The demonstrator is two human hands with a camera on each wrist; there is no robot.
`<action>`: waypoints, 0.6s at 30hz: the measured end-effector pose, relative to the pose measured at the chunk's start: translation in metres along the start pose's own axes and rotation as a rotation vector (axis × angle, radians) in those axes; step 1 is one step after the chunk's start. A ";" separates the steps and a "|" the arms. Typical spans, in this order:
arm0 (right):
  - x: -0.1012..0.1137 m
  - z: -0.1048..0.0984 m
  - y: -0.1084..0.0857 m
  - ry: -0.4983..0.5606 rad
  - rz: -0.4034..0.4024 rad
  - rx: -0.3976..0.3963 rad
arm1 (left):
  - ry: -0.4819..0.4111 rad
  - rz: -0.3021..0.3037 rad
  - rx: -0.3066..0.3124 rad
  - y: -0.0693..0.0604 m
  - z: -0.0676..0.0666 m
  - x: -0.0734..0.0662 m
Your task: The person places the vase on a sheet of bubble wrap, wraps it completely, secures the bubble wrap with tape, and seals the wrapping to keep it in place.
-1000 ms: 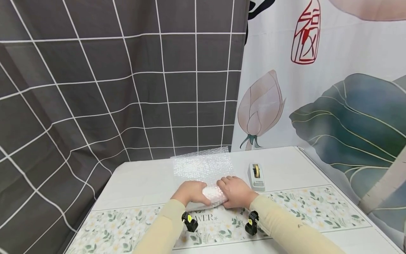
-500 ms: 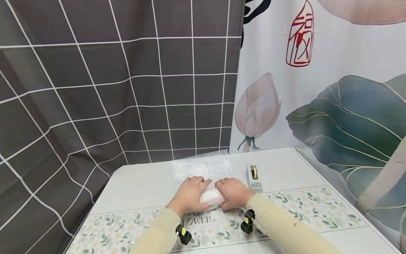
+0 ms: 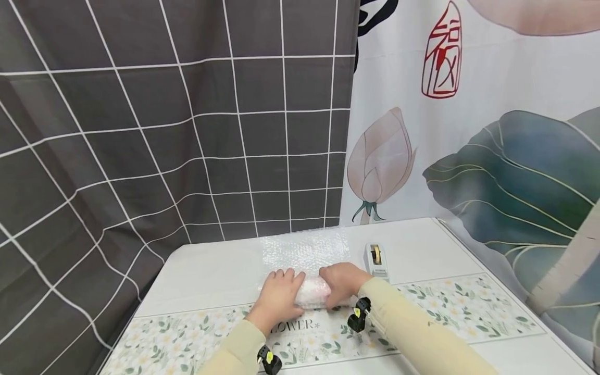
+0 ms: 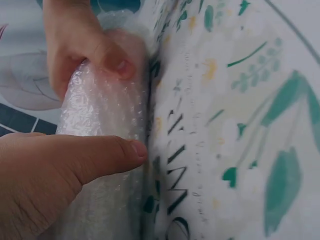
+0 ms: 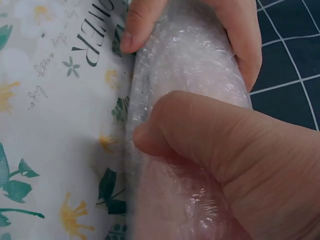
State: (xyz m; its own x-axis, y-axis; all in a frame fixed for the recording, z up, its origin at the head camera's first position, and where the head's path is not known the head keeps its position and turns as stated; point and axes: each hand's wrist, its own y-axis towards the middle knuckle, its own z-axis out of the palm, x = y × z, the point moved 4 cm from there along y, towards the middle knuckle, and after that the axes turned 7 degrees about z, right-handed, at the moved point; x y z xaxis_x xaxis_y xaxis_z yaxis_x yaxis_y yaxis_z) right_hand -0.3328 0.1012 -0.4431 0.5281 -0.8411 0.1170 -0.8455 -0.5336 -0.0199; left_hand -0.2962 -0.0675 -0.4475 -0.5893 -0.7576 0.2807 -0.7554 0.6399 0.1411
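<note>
A bundle rolled in clear bubble wrap lies crosswise on the table in the head view, with something pinkish showing through its right part. My left hand grips its left end, thumb on the near side and fingers over the top. On the right end my right hand holds the roll the same way. Both wrist views show the thumbs pressed against the wrapped roll, its bubbled surface visible between the hands. What is inside cannot be made out. The unrolled bubble wrap sheet stretches flat behind the roll.
A pale tape dispenser with yellow tape stands right of the sheet, close behind my right hand. The white table carries a floral printed band. A dark checked curtain and a lotus-print curtain hang behind.
My left hand has shifted left along the roll, its fingers now spread over the top. The sheet has moved slightly right and straightened, nearer the tape dispenser. The head view has shifted slightly.
</note>
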 end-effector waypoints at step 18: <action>-0.001 0.002 -0.003 0.094 -0.010 0.064 | -0.186 0.061 0.009 0.011 0.007 0.014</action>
State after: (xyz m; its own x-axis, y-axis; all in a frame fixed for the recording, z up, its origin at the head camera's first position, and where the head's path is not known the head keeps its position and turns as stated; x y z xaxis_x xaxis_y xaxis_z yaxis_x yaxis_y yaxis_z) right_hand -0.3303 0.1031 -0.4455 0.5238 -0.8255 0.2102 -0.8320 -0.5488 -0.0818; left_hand -0.3151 -0.0720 -0.4482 -0.6760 -0.7289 0.1084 -0.7188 0.6846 0.1207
